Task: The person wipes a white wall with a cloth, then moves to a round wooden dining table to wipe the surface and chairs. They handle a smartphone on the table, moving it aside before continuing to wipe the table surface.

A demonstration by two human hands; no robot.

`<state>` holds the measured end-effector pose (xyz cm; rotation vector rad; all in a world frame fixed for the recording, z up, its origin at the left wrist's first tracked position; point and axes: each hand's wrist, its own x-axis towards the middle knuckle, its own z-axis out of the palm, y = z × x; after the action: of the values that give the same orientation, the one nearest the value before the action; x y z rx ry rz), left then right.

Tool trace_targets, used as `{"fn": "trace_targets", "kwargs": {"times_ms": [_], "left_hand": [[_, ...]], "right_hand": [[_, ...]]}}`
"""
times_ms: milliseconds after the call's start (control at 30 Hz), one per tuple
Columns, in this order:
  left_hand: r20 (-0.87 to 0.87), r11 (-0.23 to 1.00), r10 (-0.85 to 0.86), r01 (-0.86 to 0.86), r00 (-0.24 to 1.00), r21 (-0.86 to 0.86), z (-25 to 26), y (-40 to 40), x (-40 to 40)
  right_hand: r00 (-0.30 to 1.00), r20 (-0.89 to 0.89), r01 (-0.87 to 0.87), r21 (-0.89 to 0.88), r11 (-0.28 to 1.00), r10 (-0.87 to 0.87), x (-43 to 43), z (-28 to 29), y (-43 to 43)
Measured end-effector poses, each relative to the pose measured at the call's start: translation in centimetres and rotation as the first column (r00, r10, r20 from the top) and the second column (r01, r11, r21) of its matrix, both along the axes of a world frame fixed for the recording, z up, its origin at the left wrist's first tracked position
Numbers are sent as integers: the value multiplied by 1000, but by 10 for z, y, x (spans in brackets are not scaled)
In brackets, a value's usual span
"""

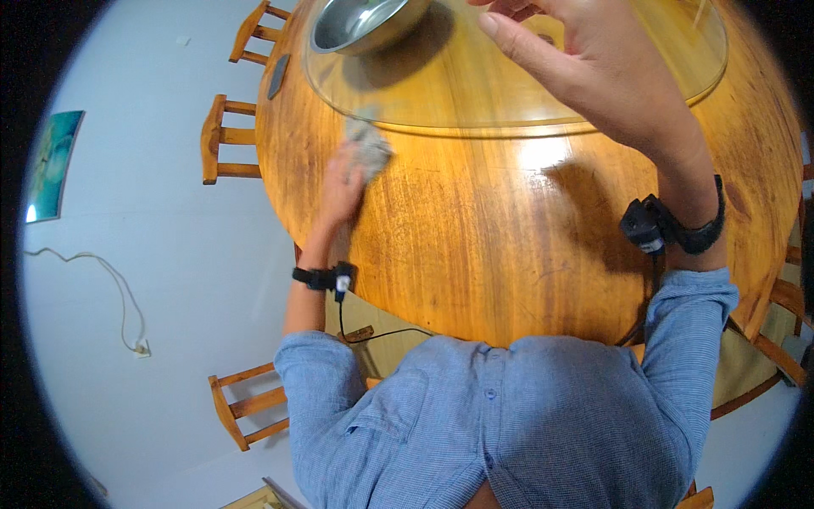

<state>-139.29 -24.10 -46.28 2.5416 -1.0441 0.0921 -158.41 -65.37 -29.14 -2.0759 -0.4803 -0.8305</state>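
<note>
My left hand (343,184) presses a crumpled grey cloth (369,149) on the wooden table (458,223), close to the left front edge of a round glass turntable (445,121). Both the hand and the cloth are slightly blurred. At the upper right my right hand (559,51) is raised over the glass, its thumb apart from the fingers; the fingertips are partly cut off by the picture's top edge, and no object shows in it. A metal bowl (365,28) sits tilted in view on the left part of the glass.
A dark flat object (278,76) lies at the table's left rim. Wooden chairs (238,135) stand around the table. A thin black cable (388,334) runs from the band on my left wrist past the table's front edge. A white cord (121,286) hangs at the wall.
</note>
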Motion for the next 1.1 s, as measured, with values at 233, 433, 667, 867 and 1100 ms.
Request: {"fn": "trace_targets", "kwargs": {"times_ms": [233, 433, 667, 867, 1100], "left_hand": [[131, 796, 601, -605, 789, -7, -19, 244, 115], [77, 824, 553, -558, 830, 98, -21, 184, 117], [74, 982, 184, -186, 980, 28, -11, 23, 44], [-45, 987, -160, 161, 986, 14, 3, -87, -55], [-57, 970, -234, 237, 971, 52, 13, -75, -68]], "right_hand": [[999, 48, 27, -42, 999, -25, -19, 16, 6], [992, 103, -78, 16, 997, 76, -7, 9, 9], [1000, -2, 28, -122, 992, -29, -9, 13, 19], [998, -58, -15, -19, 1000, 14, 0, 0, 13], [999, -44, 26, -83, 996, -30, -3, -2, 7]]}}
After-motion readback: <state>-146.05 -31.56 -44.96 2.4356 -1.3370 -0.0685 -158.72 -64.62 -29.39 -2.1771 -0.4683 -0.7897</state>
